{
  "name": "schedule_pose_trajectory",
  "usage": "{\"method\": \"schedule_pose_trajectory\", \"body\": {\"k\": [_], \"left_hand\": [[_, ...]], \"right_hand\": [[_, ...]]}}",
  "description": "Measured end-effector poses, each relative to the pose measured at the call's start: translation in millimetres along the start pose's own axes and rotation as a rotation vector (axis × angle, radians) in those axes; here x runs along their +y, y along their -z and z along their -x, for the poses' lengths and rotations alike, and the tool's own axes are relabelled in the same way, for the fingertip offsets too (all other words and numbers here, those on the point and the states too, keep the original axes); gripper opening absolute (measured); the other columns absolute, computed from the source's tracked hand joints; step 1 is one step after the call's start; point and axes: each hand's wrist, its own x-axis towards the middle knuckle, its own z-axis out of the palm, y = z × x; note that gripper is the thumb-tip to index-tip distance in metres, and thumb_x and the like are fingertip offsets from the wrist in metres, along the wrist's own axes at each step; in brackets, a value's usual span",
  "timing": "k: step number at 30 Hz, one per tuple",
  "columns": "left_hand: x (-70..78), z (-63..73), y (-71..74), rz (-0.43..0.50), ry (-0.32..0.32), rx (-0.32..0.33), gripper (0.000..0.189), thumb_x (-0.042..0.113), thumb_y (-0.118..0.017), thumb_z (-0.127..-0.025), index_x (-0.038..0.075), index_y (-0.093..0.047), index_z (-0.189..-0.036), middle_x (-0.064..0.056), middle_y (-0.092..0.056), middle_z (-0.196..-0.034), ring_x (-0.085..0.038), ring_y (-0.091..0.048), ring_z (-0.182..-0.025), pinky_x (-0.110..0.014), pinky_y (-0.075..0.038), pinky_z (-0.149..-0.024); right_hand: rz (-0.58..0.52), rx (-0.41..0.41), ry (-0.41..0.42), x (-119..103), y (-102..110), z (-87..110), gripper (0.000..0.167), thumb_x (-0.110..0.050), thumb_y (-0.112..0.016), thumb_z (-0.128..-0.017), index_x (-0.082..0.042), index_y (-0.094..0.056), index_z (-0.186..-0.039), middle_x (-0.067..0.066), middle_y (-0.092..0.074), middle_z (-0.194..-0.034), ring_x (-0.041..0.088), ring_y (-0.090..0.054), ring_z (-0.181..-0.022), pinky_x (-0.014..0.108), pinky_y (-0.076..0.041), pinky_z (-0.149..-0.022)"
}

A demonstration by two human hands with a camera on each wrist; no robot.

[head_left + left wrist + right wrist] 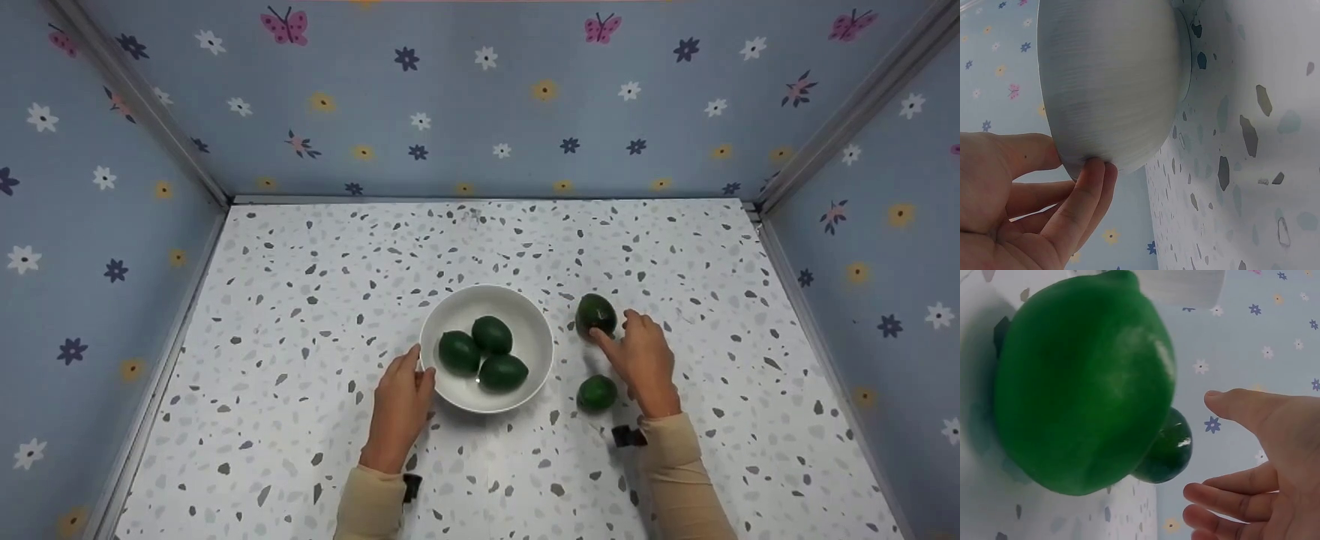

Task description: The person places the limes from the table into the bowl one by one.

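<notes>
A white bowl (537,352) contains three dark green limes (492,335). At its left side, my left hand (399,409) holds the rim: in the left wrist view the thumb reaches over the edge and the fingertips (1093,169) touch the outer wall. To the right of the bowl lies a dark lime (596,311); my right hand (645,364) is over its near right side, thumb and fingers spread. Closer to me lies another green lime (597,394), large in the right wrist view, where the right hand (1275,467) holds nothing.
The bowl and limes are on a white speckled tabletop (300,300). Blue flowered panels (487,97) with grey metal edging (487,200) enclose it at the back and both sides. A small black device (628,436) sits at the right wrist.
</notes>
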Motion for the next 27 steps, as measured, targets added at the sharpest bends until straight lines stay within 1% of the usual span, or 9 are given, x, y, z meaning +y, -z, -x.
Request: {"method": "schedule_pose_trajectory", "body": {"k": [4,9,14,17,22,25,27], "left_hand": [[0.4,-0.1,0.3,-0.005,-0.001,0.002,0.048,0.013,-0.063,-0.099,-0.005,-0.05,-0.142,-0.019,-0.061,-0.121,-0.027,-0.066,-0.101,-0.04,-0.057,-0.084],[0.4,0.1,0.3,-0.014,-0.007,0.004,0.048,0.013,-0.062,-0.099,-0.006,-0.051,-0.142,-0.019,-0.061,-0.121,-0.028,-0.066,-0.101,-0.041,-0.057,-0.085],[0.6,0.2,0.2,-0.015,0.014,-0.01,0.049,0.015,-0.062,-0.1,-0.005,-0.05,-0.143,-0.018,-0.06,-0.123,-0.027,-0.065,-0.102,-0.04,-0.056,-0.087],[0.6,0.4,0.2,-0.016,0.01,-0.008,0.048,0.014,-0.062,-0.1,-0.005,-0.05,-0.143,-0.018,-0.06,-0.122,-0.027,-0.065,-0.102,-0.041,-0.056,-0.087],[0.7,0.2,-0.3,-0.015,-0.003,0.007,0.047,0.013,-0.063,-0.099,-0.005,-0.051,-0.141,-0.019,-0.061,-0.119,-0.028,-0.065,-0.101,-0.041,-0.057,-0.085],[0.8,-0.1,-0.6,-0.016,0.0,0.009,0.047,0.014,-0.063,-0.099,-0.005,-0.052,-0.141,-0.018,-0.061,-0.118,-0.027,-0.065,-0.101,-0.041,-0.057,-0.085],[0.4,-0.1,-0.5,-0.017,-0.005,0.01,0.047,0.013,-0.063,-0.099,-0.006,-0.051,-0.141,-0.018,-0.061,-0.118,-0.027,-0.065,-0.101,-0.041,-0.057,-0.085]], "right_hand": [[0.004,-0.054,-0.04,3.8,-4.4,-2.5,0.08,-0.056,-0.067,-0.09,0.009,-0.053,-0.135,0.025,-0.061,-0.115,0.041,-0.059,-0.105,0.055,-0.052,-0.083],[-0.005,-0.083,-0.062,6.4,-10.2,-6.3,0.08,-0.057,-0.066,-0.09,0.01,-0.054,-0.132,0.027,-0.062,-0.116,0.042,-0.06,-0.105,0.055,-0.052,-0.084],[-0.044,-0.115,-0.088,9.2,-14.7,-8.1,0.081,-0.057,-0.066,-0.09,0.01,-0.053,-0.133,0.029,-0.06,-0.121,0.043,-0.06,-0.109,0.056,-0.051,-0.087],[-0.074,-0.119,-0.092,10.7,-16.9,-7.8,0.078,-0.056,-0.067,-0.09,0.01,-0.055,-0.13,0.028,-0.062,-0.118,0.042,-0.061,-0.104,0.055,-0.051,-0.084],[-0.127,-0.106,-0.095,11.7,-19.9,-8.2,0.067,-0.056,-0.067,-0.09,0.005,-0.061,-0.116,0.021,-0.065,-0.105,0.035,-0.062,-0.089,0.05,-0.052,-0.073],[-0.142,-0.103,-0.092,11.3,-21.0,-9.1,0.066,-0.056,-0.067,-0.09,0.004,-0.061,-0.117,0.02,-0.064,-0.106,0.034,-0.063,-0.09,0.05,-0.052,-0.076],[-0.145,-0.102,-0.088,10.6,-20.9,-9.4,0.068,-0.055,-0.066,-0.091,0.005,-0.06,-0.121,0.022,-0.064,-0.109,0.035,-0.063,-0.094,0.051,-0.052,-0.079]]}}
